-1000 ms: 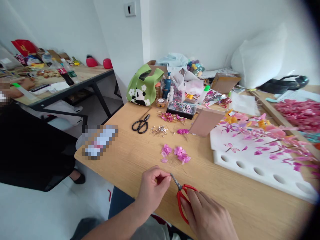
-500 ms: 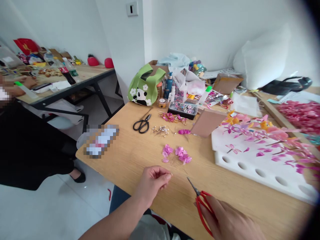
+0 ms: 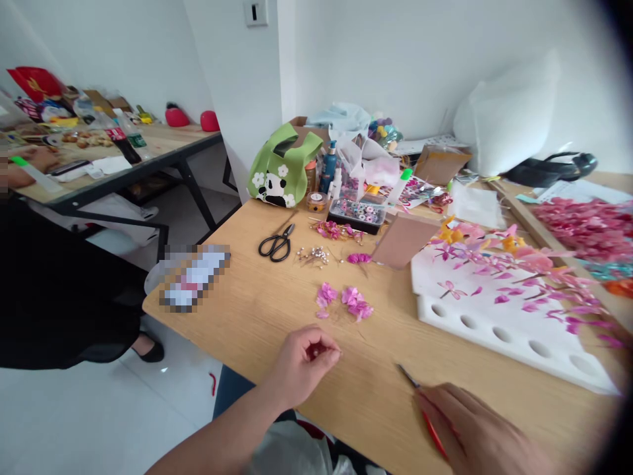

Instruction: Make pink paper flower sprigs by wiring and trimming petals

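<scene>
A slim, grey-tipped metal hand tool with red handles (image 3: pixel 409 377) is gripped in the right hand (image 3: pixel 477 422), its tip kept apart from the left hand (image 3: pixel 304 366). There, thumb and fingertips are pressed together; whether anything thin is pinched between them cannot be told. Beyond them, two clusters of crumpled pink petals (image 3: pixel 356 304) are laid on the pale wooden table (image 3: pixel 267 303). Farther back, black-handled metal scissors (image 3: pixel 275 244) are set near a heap of white-beaded stems (image 3: pixel 316 255). At the right, a white block with round holes (image 3: pixel 452 326) is placed.
</scene>
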Demonstrator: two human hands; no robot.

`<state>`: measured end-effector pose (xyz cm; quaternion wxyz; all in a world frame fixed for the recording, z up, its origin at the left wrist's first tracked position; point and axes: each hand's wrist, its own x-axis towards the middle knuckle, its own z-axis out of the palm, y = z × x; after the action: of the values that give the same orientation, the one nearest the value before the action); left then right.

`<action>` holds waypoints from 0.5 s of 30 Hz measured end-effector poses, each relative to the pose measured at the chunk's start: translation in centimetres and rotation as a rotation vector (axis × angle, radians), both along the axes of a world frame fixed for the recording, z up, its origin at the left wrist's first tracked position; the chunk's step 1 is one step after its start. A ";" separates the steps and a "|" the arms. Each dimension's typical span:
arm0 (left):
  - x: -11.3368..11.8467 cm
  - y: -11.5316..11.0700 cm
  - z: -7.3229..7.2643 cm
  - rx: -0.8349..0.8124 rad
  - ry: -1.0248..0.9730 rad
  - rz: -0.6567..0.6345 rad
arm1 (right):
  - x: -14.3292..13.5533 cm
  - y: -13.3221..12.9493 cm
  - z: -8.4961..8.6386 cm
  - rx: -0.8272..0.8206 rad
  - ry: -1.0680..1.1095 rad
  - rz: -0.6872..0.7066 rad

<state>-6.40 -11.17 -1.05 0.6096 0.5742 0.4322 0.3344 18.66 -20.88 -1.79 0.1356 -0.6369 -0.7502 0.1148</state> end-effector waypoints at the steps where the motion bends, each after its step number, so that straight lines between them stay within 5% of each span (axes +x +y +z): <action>1: -0.1 -0.1 0.2 0.121 0.066 -0.006 | -1.1 0.8 0.9 -0.017 0.085 -0.005; 7: -0.5 -0.7 0.8 0.555 0.246 -0.091 | -6.7 4.9 3.4 -0.021 0.401 0.189; 15: -0.8 -0.7 0.8 0.639 0.255 -0.133 | -7.5 5.9 3.6 -0.034 0.277 0.299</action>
<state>-7.22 -11.87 -0.27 0.3607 0.8000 0.3403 0.3379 11.20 -14.95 1.79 0.2083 -0.4986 -0.8087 0.2326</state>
